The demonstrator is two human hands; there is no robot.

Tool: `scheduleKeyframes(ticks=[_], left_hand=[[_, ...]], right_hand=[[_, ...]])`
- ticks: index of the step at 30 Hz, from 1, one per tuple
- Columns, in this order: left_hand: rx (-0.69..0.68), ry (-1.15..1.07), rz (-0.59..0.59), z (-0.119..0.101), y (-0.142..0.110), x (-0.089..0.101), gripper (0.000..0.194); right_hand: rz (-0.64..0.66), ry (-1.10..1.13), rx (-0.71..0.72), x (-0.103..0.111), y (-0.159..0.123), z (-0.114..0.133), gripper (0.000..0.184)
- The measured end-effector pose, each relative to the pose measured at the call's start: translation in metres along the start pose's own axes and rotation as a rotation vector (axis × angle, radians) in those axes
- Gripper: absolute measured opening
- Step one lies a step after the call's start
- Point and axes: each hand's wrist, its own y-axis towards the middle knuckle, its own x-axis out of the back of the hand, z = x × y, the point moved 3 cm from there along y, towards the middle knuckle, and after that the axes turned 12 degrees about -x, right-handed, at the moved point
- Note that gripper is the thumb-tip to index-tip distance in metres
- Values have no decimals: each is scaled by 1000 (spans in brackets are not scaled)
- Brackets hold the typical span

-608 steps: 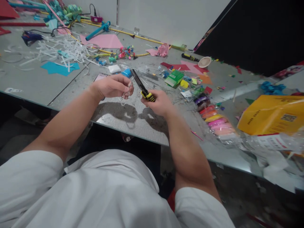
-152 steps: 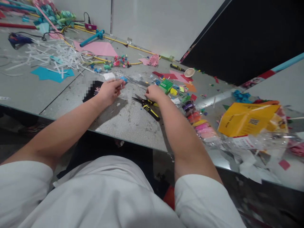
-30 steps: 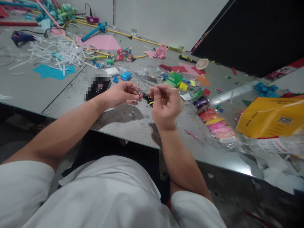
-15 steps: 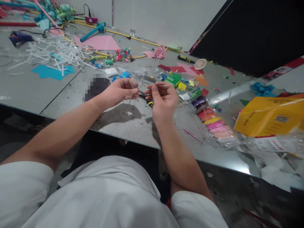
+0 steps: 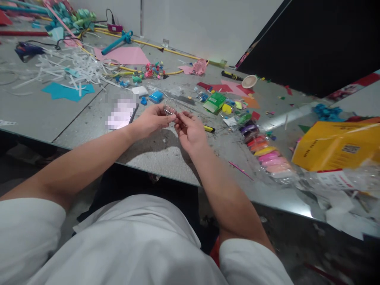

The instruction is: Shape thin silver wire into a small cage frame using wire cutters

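Observation:
In the head view, my left hand [image 5: 152,121] pinches a thin, looped piece of wire [image 5: 170,112] between thumb and fingers, above the table. My right hand [image 5: 191,131] meets it at the fingertips, its thumb and fingers closed on the wire's near side. The exact spot of that grip is too small to make out. Beyond my right wrist a yellow-and-black tool handle [image 5: 209,128] lies on the table, partly covered by the hand. Left of my left hand is a flat device with a pixelated, bright screen [image 5: 121,113].
Blue clay packet [image 5: 156,96] and green packet [image 5: 215,102] lie behind my hands. To the right are coloured clay packs [image 5: 268,152] and a yellow bag [image 5: 335,144]. White paper strips [image 5: 86,71] are heaped at the left, and a black-and-yellow cutter [image 5: 232,75] lies farther back.
My right hand has moved left and closed in on the wire by my left fingertips. The straight wire end it held out is no longer visible. The device's screen turned from dark to bright.

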Motion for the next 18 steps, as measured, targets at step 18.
scheduleKeyframes(ticks=[18], left_hand=[[-91,60,217,-14,1,10,57]], right_hand=[[316,-389,7,11,-4,12,44]])
